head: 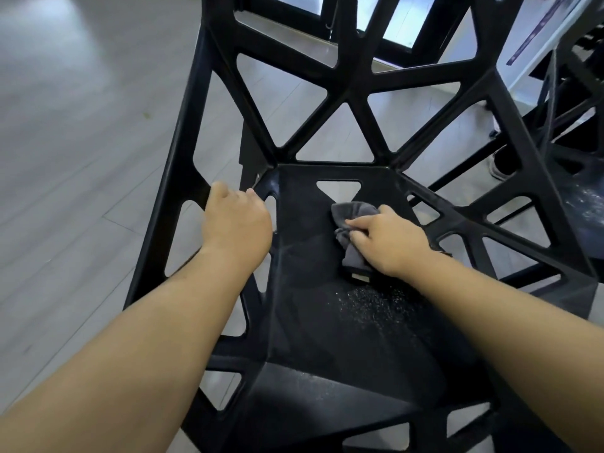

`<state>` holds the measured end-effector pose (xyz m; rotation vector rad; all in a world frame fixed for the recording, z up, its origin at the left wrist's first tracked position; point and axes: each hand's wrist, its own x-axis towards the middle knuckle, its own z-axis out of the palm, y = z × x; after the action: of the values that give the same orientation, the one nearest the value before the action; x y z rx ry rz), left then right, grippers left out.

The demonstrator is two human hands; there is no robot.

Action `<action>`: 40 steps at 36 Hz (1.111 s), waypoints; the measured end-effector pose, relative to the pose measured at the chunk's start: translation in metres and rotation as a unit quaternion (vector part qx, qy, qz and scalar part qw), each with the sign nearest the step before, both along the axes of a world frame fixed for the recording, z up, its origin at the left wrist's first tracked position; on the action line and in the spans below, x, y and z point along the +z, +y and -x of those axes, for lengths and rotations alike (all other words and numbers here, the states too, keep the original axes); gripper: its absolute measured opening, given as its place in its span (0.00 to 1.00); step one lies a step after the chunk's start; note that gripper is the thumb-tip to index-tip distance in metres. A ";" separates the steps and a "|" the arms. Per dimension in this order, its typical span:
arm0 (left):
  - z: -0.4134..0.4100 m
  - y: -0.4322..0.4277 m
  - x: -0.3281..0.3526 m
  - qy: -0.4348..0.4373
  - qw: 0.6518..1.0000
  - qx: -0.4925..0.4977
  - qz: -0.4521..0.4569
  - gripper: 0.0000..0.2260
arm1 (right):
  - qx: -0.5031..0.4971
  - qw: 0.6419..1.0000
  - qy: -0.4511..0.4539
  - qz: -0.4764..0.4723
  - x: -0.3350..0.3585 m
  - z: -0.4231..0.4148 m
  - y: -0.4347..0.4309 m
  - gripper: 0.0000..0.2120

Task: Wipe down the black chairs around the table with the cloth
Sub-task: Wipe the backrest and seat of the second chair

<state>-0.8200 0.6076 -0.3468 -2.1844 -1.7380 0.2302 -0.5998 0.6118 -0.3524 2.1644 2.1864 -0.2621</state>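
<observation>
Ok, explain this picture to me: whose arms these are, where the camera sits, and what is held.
There is no machine here: these are a person's two bare arms, seen from one camera worn on the head, looking forward and down. The right hand holds a crumpled grey cloth and presses it on the seat of a black chair. The left hand curls over the chair's side frame, apparently steadying it. Pale specks show on the seat nearer the camera. A second chair stands at the right, on a grey floor.
</observation>
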 end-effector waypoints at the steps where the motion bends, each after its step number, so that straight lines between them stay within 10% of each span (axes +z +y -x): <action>1: 0.000 0.000 0.001 0.001 1.000 -0.001 -0.001 0.03 | -0.009 1.000 -0.002 -0.002 0.000 0.001 0.006 0.18; 10: -0.009 -0.003 -0.009 -0.135 0.989 -0.061 -0.022 0.07 | 0.016 0.999 -0.045 0.003 0.004 -0.027 0.000 0.18; 19: -0.021 0.000 -0.021 -0.116 0.976 -0.145 0.111 0.19 | -0.234 0.966 -0.086 -0.064 0.003 -0.066 0.013 0.18; 26: -0.023 -0.001 -0.027 -0.126 0.976 -0.145 0.101 0.19 | -0.025 0.998 -0.039 -0.048 0.000 -0.035 -0.011 0.17; 34: -0.022 -0.001 -0.035 -0.156 0.971 -0.172 0.055 0.17 | -0.235 0.967 -0.071 -0.067 0.012 -0.084 0.007 0.16; 40: -0.023 -0.002 -0.031 -0.174 0.968 -0.170 0.066 0.15 | -0.114 0.993 0.001 0.010 -0.002 0.000 -0.019 0.18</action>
<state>-0.7972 0.6055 -0.3773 -2.7066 -1.5057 -0.1375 -0.5999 0.5924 -0.3548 2.4040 1.9279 -0.2953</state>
